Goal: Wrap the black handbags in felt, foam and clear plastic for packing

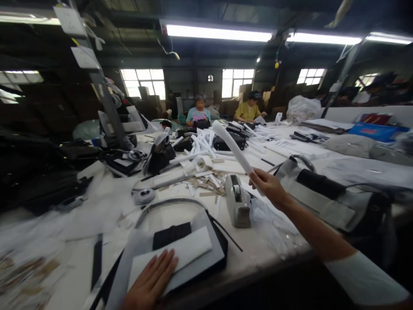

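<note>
My left hand [154, 275] lies flat, fingers stretched out, on a folded white sheet [193, 244] that looks like foam. That sheet rests on a bag with grey and black parts [211, 237], whose long handle [176, 201] arches away from me over the table. A dark rolled piece [172, 235] sits just beyond the sheet. Raised above the table, my right hand [267, 186] grips a long white foam strip [234, 148] by its lower end; the strip tilts up and to the left. Below that hand stands a grey tape dispenser [240, 215].
White strips [203, 142] and cardboard scraps [206, 183] lie heaped mid-table. Another bag [319, 193] is at right, beside crumpled clear plastic [271, 219]. A coil [143, 196] lies left of centre. Two people [198, 114] work across the table. A metal post [109, 107] rises at left.
</note>
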Available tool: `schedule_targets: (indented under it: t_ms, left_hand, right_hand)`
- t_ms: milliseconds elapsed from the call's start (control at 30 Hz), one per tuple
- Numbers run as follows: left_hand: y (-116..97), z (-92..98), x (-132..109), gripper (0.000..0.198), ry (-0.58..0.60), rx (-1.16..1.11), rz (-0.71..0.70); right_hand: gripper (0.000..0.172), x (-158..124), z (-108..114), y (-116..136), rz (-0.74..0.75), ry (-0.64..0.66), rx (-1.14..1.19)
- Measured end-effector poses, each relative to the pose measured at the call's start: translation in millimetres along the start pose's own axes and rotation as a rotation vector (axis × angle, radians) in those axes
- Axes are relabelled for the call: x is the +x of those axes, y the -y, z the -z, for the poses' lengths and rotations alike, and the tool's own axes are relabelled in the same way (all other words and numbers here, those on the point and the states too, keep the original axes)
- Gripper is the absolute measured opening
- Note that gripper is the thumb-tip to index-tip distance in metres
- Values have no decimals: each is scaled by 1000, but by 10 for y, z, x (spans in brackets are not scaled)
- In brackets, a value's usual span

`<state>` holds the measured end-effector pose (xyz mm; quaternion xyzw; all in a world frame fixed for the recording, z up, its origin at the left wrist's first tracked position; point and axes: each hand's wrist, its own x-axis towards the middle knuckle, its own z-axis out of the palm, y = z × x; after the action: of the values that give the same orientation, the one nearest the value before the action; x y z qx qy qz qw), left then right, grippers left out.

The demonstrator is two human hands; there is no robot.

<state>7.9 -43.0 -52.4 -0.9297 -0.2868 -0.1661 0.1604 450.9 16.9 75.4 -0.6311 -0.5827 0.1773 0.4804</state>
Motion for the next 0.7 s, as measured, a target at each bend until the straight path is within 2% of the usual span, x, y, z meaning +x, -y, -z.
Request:
schedule_targets:
  t_ms: [100,167,233,333,400,467,600,700]
  left_hand:
    - [12,19,-19,82,29,-52,3]
    - [39,42,-9,86,76,-134,24]
    - [90,76,16,88,137,-250,40]
    - [185,168,93,87,247,-436,77]
    - [242,246,162,83,304,-534,118]
    - [293,310,232,75,333,-624,130]
    - [395,365,340,64,369,-704,89]
    - [463,393,396,61,386,-712,56]
  right_hand:
    - [51,-694,-48,255,139,111,79]
    - [40,-1120,-80,337,219,184,19]
    - [29,-1486,-140,348,313,299,-75]
    - [26,-1892,-313,276,480,427,-209]
    - [26,-2059,-486,217,581,391,-319]
    - [25,-2148,-694,178,649,288,-421]
    - [27,-2171,-1134,167,745,77,-516]
    - [26,-2150,-1410,185,762,-37,-543]
